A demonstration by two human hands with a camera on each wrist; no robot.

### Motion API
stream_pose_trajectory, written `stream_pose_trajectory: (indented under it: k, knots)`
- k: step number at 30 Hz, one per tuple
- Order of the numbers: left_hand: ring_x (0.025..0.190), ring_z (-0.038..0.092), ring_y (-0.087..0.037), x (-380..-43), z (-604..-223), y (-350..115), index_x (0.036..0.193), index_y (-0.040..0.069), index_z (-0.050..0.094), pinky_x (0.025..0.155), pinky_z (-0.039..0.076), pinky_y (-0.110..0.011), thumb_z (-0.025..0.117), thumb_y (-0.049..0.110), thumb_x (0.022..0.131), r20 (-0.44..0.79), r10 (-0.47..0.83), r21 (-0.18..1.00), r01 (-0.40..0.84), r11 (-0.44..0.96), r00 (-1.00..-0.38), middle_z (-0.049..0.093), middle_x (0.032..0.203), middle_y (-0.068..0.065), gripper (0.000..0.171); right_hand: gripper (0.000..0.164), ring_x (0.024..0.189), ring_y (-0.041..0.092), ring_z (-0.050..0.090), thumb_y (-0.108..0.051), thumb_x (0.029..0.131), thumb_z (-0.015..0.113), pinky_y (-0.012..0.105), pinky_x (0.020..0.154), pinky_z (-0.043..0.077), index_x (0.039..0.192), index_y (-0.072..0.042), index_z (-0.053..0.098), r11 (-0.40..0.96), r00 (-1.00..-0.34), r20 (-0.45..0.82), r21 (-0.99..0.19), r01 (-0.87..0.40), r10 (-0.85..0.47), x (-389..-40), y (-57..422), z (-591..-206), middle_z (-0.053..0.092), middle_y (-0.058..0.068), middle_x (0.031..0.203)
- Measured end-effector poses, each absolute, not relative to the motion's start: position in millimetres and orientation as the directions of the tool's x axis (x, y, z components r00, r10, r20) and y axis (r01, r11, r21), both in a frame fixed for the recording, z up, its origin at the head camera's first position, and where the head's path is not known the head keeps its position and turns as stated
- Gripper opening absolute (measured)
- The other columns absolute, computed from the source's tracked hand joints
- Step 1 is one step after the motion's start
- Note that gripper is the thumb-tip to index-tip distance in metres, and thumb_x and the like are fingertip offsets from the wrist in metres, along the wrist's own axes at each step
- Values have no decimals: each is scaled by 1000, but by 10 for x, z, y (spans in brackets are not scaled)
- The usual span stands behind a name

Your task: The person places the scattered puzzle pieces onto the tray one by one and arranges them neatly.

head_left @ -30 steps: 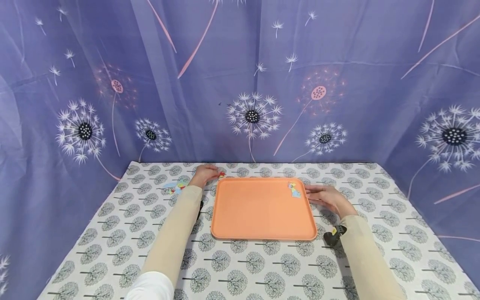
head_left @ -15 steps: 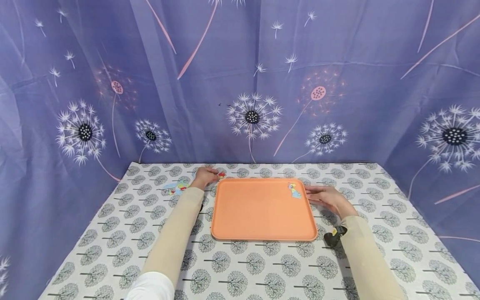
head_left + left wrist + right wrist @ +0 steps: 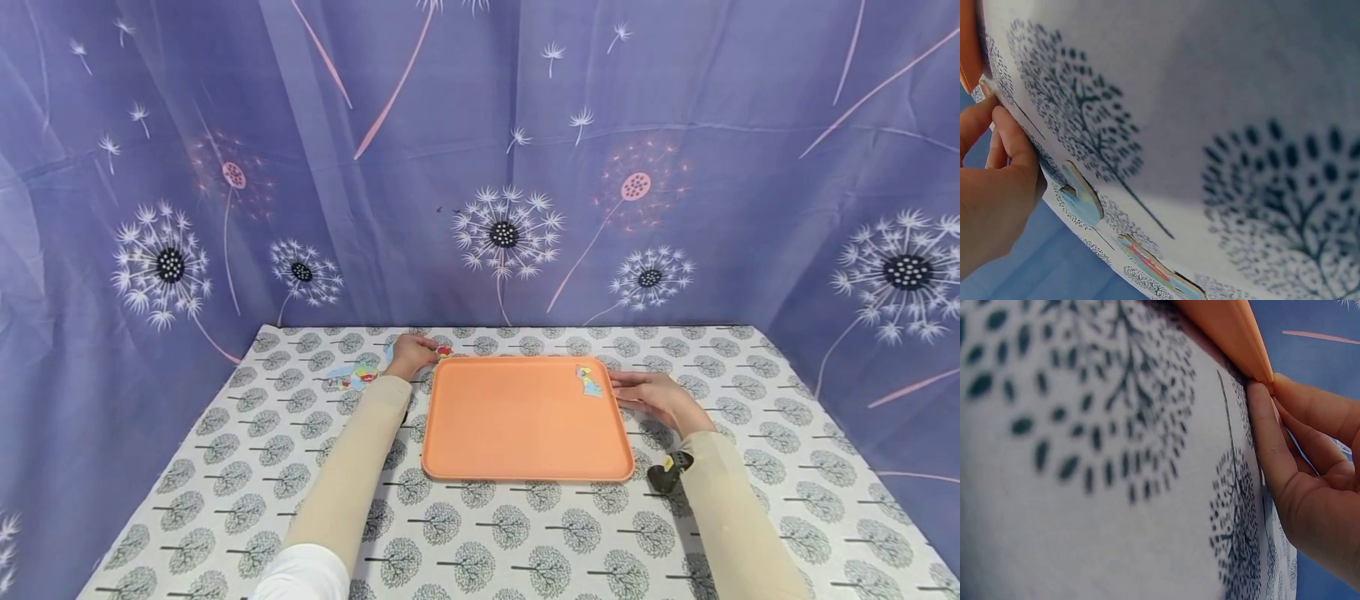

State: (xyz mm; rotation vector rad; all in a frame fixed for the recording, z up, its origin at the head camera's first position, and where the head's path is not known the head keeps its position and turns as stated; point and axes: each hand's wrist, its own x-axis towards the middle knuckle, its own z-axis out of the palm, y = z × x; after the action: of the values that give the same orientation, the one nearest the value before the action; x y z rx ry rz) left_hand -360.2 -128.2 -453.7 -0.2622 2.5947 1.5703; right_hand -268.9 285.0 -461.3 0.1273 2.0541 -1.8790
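Observation:
Thumb and fingertips of my left hand (image 3: 411,357) pinch a small red wooden puzzle piece (image 3: 444,352) by the far left corner of an orange tray (image 3: 525,433). In the left wrist view only a sliver of that piece (image 3: 986,89) shows past the fingertips. On the opposite side, my right hand (image 3: 660,396) grips the tray's right rim between thumb and fingers, which the right wrist view shows close up at the rim (image 3: 1254,353). A yellow and light blue puzzle piece (image 3: 588,381) lies in the tray's far right corner.
Left of the left forearm, colourful puzzle pieces (image 3: 352,377) lie on the tree-print tablecloth (image 3: 472,562). A light blue piece (image 3: 1085,200) rests near the left hand. Behind the table hangs a purple dandelion curtain (image 3: 420,250).
My left hand has shifted slightly right, and the red piece in its fingers has turned a little. More of a light blue piece shows behind that hand. The right hand and tray stay put.

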Motion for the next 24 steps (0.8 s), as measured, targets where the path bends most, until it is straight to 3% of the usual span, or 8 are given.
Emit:
stream_pose_trajectory:
  k: [2, 8, 12, 19, 24]
  knots:
    - [110, 57, -34, -3546, -4492, -1264, 109, -6, 68, 89, 56, -42, 69, -5, 82, -155, -100, 867, -184, 464, -983, 60, 122, -22, 28, 57, 96, 10, 66, 5, 92, 58, 29, 95, 53, 143, 10, 34, 110, -933, -316, -947, 301, -172, -2686, 2849, -4610, 44, 27, 141]
    - [78, 57, -23, -3519, -4506, -1281, 101, -5, 67, 73, 56, -38, 71, -6, 77, -95, -110, 860, -138, 491, -989, 63, 94, -13, 24, 57, 95, 9, 66, 5, 92, 58, 29, 95, 53, 143, 10, 33, 107, -933, -314, -948, 299, -175, -2682, 2850, -4609, 46, 26, 139]
    - [66, 53, -17, -3494, -4511, -1306, 100, -4, 65, 65, 54, -37, 68, -7, 78, -87, -92, 883, -120, 455, -992, 61, 86, -9, 23, 57, 94, 9, 66, 5, 92, 58, 29, 95, 53, 143, 10, 33, 104, -932, -320, -946, 305, -171, -2685, 2848, -4607, 47, 26, 139]
    - [62, 59, -17, -3495, -4533, -1341, 101, -6, 67, 61, 55, -33, 68, -11, 78, -72, -91, 928, -100, 359, -993, 68, 87, -16, 24, 56, 95, 10, 66, 6, 92, 57, 29, 95, 54, 143, 10, 34, 97, -932, -321, -946, 308, -169, -2686, 2845, -4600, 47, 26, 138]
    - [66, 65, -23, -3491, -4529, -1358, 103, -9, 66, 68, 61, -36, 66, -13, 79, -102, -106, 965, -124, 232, -989, 68, 85, -17, 24, 56, 95, 10, 66, 7, 92, 57, 29, 95, 53, 143, 11, 33, 97, -933, -314, -949, 301, -178, -2686, 2853, -4609, 47, 27, 138]
